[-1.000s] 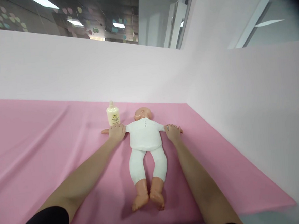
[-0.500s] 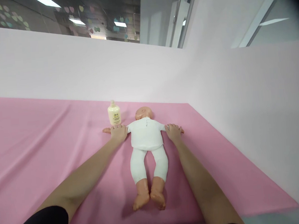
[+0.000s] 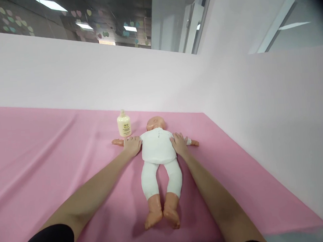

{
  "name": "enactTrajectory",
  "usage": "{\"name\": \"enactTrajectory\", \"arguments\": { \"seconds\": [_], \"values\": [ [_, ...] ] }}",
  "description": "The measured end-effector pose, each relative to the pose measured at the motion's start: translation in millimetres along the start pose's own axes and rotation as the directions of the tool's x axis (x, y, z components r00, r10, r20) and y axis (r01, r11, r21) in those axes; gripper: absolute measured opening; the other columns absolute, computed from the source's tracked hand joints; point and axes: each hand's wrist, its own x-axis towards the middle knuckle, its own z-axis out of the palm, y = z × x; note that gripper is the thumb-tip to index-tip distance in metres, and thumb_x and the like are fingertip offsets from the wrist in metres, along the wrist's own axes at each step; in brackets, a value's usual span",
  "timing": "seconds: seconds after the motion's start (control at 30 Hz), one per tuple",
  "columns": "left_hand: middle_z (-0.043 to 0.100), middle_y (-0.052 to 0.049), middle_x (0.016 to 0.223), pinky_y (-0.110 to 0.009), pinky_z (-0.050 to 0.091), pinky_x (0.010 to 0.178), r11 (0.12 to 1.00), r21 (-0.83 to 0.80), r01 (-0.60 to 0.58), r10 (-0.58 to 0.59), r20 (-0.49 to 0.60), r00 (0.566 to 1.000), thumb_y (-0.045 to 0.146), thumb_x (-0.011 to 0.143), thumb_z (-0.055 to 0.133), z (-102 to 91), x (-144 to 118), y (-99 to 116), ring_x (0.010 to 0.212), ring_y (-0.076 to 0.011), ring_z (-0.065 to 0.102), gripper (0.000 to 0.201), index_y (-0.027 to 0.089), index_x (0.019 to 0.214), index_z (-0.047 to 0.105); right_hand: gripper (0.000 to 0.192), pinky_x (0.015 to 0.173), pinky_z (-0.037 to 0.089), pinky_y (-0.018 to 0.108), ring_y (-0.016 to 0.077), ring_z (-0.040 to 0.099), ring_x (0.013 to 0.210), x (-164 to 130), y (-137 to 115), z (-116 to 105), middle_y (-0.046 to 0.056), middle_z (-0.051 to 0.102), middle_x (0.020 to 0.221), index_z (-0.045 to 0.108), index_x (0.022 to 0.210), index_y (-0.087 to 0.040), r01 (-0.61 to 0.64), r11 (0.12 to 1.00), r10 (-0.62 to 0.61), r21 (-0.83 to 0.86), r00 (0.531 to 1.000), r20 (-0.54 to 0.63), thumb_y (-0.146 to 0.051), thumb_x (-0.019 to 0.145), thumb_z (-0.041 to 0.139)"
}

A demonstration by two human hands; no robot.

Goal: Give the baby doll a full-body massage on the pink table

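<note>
A baby doll [image 3: 158, 147] in a white top and white leggings lies on its back on the pink-covered table, arms stretched out sideways and bare feet towards me. My left hand [image 3: 132, 146] is open and rests palm down across the doll's sleeve on the left, close to its shoulder. On the other side my right hand [image 3: 179, 142] lies over the doll's upper arm and shoulder, fingers spread. Both of the doll's hands stick out beyond mine. The undersides of my palms and most of the doll's sleeves are hidden.
A pale yellow pump-type bottle [image 3: 124, 124] with a printed label stands just behind my left hand. The pink cover [image 3: 42, 151] has creases on the left. White walls [image 3: 92, 78] rise behind and to the right, with windows above.
Both my hands have slid inward along the doll's arms, towards its shoulders. More of the right-hand sleeve and wrist shows now. The doll and bottle lie as before.
</note>
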Motion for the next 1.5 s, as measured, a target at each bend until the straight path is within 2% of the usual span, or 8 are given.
{"name": "enactTrajectory", "arguments": {
  "seconds": [0.17,0.27,0.37,0.5,0.7,1.07,1.33,1.5],
  "values": [
    [0.043,-0.015,0.138,-0.047,0.023,0.106,0.978,-0.144,-0.151,0.151,-0.010,0.989,0.030,0.093,0.021,2.4,4,0,0.127,-0.0264,0.039,0.049,0.011,0.136,0.036,0.059,0.112,0.004,0.052,0.0275,0.009,0.141,0,-5,-2,0.009,0.022,0.150,0.025,0.143,-0.014,0.149,0.977,-0.166,0.151,0.980,0.107,-0.045,0.093,0.021],
    [0.031,-0.014,0.146,-0.042,0.020,0.111,0.940,-0.238,-0.244,0.252,0.004,0.968,0.034,0.094,0.018,0.6,4,1,0.136,-0.0233,0.027,0.055,0.009,0.142,0.026,0.065,0.115,0.006,0.043,0.0225,0.007,0.142,-1,-6,-4,0.010,0.015,0.152,0.017,0.145,-0.011,0.229,0.940,-0.272,0.255,0.950,0.151,-0.049,0.092,0.022],
    [0.023,-0.013,0.149,-0.040,0.019,0.112,0.905,-0.298,-0.305,0.315,-0.015,0.949,0.038,0.095,0.017,0.7,3,2,0.138,-0.0218,0.021,0.057,0.009,0.144,0.021,0.068,0.116,0.007,0.040,0.0196,0.007,0.142,-2,-7,-4,0.009,0.011,0.152,0.014,0.146,-0.012,0.253,0.918,-0.313,0.307,0.935,0.168,-0.051,0.092,0.023],
    [0.021,-0.013,0.150,-0.041,0.020,0.112,0.900,-0.321,-0.295,0.305,-0.019,0.952,0.038,0.095,0.019,3.1,2,4,0.138,-0.0212,0.021,0.056,0.011,0.144,0.020,0.066,0.116,0.009,0.039,0.0178,0.008,0.142,-1,-6,-3,0.006,0.013,0.152,0.013,0.146,-0.015,0.233,0.916,-0.302,0.325,0.937,0.179,-0.051,0.092,0.022],
    [0.019,-0.013,0.150,-0.044,0.019,0.111,0.910,-0.337,-0.242,0.271,0.038,0.962,0.040,0.095,0.017,4.5,2,8,0.139,-0.0225,0.019,0.058,0.012,0.145,0.016,0.063,0.115,0.013,0.039,0.0190,0.015,0.141,3,-1,4,0.009,0.018,0.151,0.018,0.145,-0.012,0.166,0.946,-0.217,0.278,0.962,0.164,-0.048,0.093,0.021],
    [0.028,-0.014,0.147,-0.043,0.018,0.110,0.959,-0.259,-0.119,0.140,0.065,0.988,0.049,0.093,0.016,4.6,-1,10,0.137,-0.0256,0.024,0.066,0.007,0.143,0.023,0.063,0.114,0.016,0.038,0.0205,0.021,0.139,4,2,4,0.014,0.026,0.148,0.025,0.142,-0.007,0.132,0.974,-0.162,0.182,0.973,0.165,-0.046,0.094,0.017],
    [0.030,-0.014,0.146,-0.045,0.019,0.109,0.963,-0.249,-0.106,0.125,0.060,0.990,0.049,0.093,0.017,0.7,-2,11,0.136,-0.0268,0.026,0.064,0.010,0.143,0.025,0.062,0.114,0.017,0.036,0.0206,0.023,0.138,6,2,6,0.014,0.027,0.148,0.026,0.141,-0.004,0.129,0.980,-0.154,0.152,0.974,0.164,-0.043,0.094,0.018],
    [0.023,-0.012,0.149,-0.046,0.015,0.111,0.962,-0.248,-0.112,0.139,0.094,0.986,0.052,0.092,0.011,4.1,-2,10,0.138,-0.0266,0.020,0.068,0.010,0.145,0.020,0.062,0.114,0.016,0.036,0.0210,0.024,0.138,7,2,7,0.015,0.028,0.147,0.028,0.140,-0.004,0.135,0.974,-0.166,0.180,0.972,0.168,-0.044,0.094,0.020]
  ]
}}
